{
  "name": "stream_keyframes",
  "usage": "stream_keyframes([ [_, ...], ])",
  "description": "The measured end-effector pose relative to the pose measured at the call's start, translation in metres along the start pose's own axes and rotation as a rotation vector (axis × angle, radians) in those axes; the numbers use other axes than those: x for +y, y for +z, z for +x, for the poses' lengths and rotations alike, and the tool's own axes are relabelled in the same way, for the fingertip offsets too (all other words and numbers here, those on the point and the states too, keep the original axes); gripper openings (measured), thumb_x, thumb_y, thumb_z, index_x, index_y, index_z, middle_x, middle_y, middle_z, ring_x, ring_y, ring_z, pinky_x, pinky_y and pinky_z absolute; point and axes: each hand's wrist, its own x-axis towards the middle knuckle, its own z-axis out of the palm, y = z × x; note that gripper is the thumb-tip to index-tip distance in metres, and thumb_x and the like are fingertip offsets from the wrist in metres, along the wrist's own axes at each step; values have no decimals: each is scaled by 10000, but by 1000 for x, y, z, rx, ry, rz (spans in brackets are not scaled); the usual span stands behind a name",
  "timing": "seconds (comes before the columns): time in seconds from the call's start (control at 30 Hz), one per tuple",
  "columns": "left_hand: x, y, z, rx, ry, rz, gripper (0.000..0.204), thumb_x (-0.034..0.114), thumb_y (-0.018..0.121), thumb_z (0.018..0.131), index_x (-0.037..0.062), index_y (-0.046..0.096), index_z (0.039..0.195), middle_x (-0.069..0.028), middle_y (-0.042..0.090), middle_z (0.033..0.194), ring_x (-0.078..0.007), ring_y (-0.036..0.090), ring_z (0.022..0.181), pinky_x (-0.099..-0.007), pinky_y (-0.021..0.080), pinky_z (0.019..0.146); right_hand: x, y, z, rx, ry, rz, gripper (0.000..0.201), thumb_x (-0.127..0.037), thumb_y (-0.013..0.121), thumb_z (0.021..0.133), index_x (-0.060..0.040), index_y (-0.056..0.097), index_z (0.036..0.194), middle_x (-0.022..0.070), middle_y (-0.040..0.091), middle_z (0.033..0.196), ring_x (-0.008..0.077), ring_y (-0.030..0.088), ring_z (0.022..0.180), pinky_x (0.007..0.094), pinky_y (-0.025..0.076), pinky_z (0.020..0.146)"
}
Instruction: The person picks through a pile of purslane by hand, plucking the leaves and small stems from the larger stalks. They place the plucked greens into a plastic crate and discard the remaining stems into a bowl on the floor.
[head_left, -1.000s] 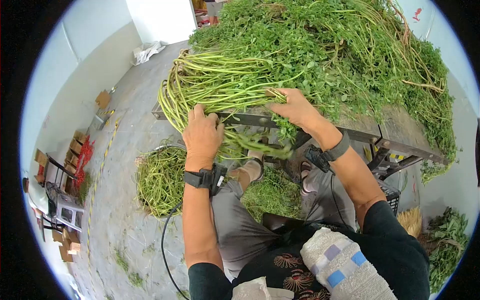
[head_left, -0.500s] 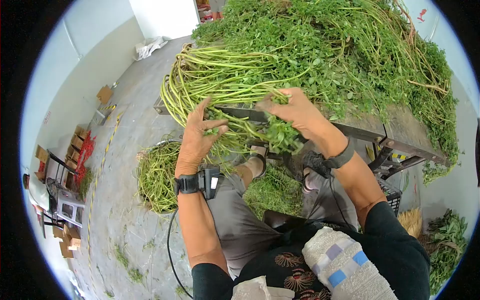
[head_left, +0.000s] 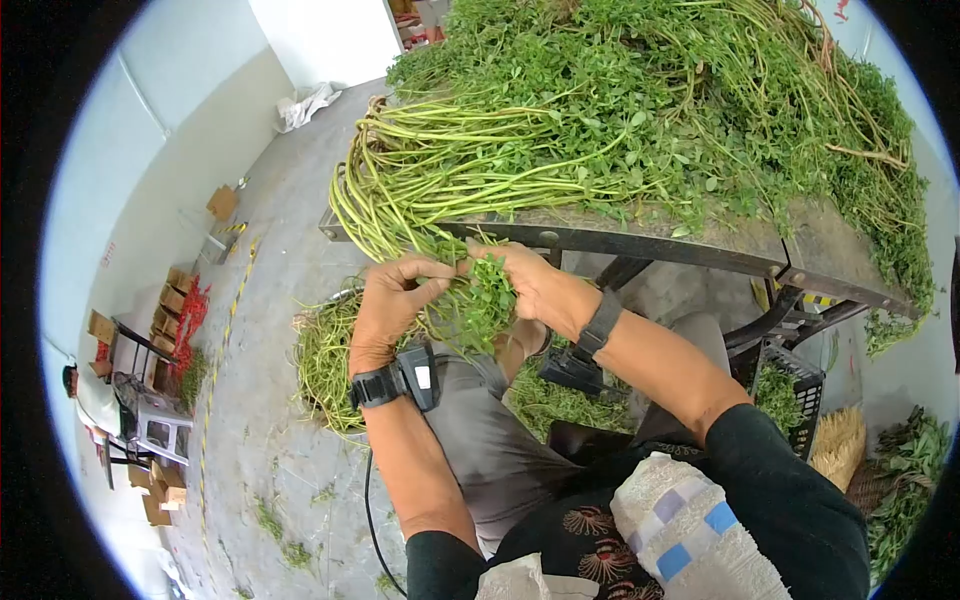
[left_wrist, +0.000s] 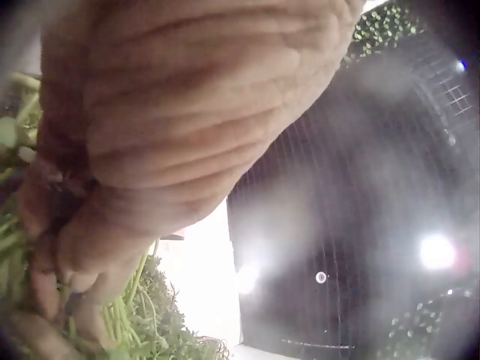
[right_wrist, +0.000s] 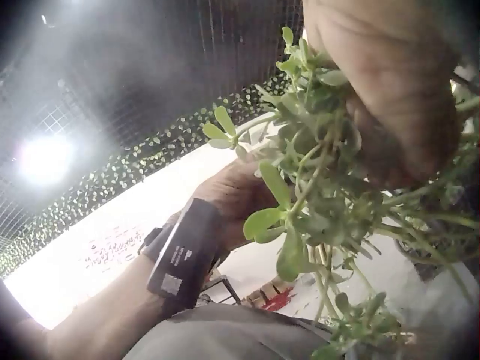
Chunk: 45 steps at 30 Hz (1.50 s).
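In front of the table edge, both hands meet at a small bunch of leafy green stems (head_left: 487,300), which look like purslane. My left hand (head_left: 388,305) pinches stems between thumb and curled fingers on the bunch's left side. From the other side, my right hand (head_left: 535,285) grips the same bunch, its fingertips close to the left ones. Small rounded leaves (right_wrist: 277,247) hang below the right hand in the right wrist view. Beside the hands, long pale-green stems (head_left: 470,185) lie along the table and droop over its left corner.
A large heap of greens (head_left: 660,100) covers much of the metal-edged table (head_left: 640,240). On the floor below, a round pile of stems (head_left: 325,370) stands at the left. A black crate (head_left: 808,405) with greens and a straw broom (head_left: 840,445) are at the right.
Both hands have drawn back from the table edge toward the body and come together at the leafy bunch. The left hand, spread half a second ago, now pinches stems.
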Motion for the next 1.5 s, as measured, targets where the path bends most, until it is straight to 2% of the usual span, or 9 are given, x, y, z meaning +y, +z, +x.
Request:
stream_keyframes([
  [0.17,1,3,5,-79,46,143,134,19,655,773,-17,682,900,-48,649,837,-119,585,766,-244,469,692,-5,21,-10,-30,-48,63,482,-245,647,834,87,508,1155,148,599,1059,229,624,785,340,514,656],
  [0.4,-7,-4,9,254,-127,-336,249,182,613,860,-15,649,1009,-50,646,756,-80,567,588,-211,434,506,-5,5,-18,-152,-263,-117,238,-203,655,807,18,678,892,102,646,891,163,616,770,293,500,686],
  [0.77,-20,11,21,427,42,280,217,124,614,816,-12,664,978,-80,613,635,-106,540,581,-258,459,586,-4,-12,-17,-51,-288,-418,208,-182,617,827,5,658,908,56,645,820,117,595,679,244,474,602],
  [1.07,20,39,32,666,355,616,160,113,583,826,34,651,947,-119,625,853,-275,603,698,-330,486,645,-5,-17,-15,-153,-386,-478,259,-113,566,857,-13,633,1087,14,598,816,69,501,728,233,416,674],
  [1.13,24,45,38,599,304,594,195,91,571,811,46,648,985,-106,627,937,-289,596,808,-364,477,731,9,-21,1,-124,-461,-540,308,-87,548,834,19,601,1117,19,587,787,74,469,644,253,393,583],
  [1.2,25,53,48,516,598,856,270,95,564,804,52,622,1064,-100,624,996,-288,561,955,-378,427,858,12,-19,-13,-84,-536,-606,358,-62,530,810,52,568,1147,24,576,757,78,437,559,273,369,491],
  [1.27,20,63,53,418,568,864,347,102,564,793,55,585,1135,-101,597,1088,-285,499,1074,-429,322,972,10,-14,-47,-1,-316,-769,389,-76,550,797,54,548,1163,42,564,730,78,408,529,293,356,470],
  [1.4,12,68,56,298,447,997,384,118,601,767,66,573,1147,-107,558,1121,-283,494,1075,-503,228,1009,12,-37,-81,-95,-504,-888,408,-171,638,803,-2,554,1165,61,622,860,93,525,736,256,441,672],
  [1.5,15,60,56,241,455,915,266,93,640,729,34,602,986,-100,564,977,-273,522,967,-415,323,930,-1,-49,-114,-58,-472,-807,336,-196,657,812,-21,606,1094,41,633,928,99,538,833,256,439,765],
])
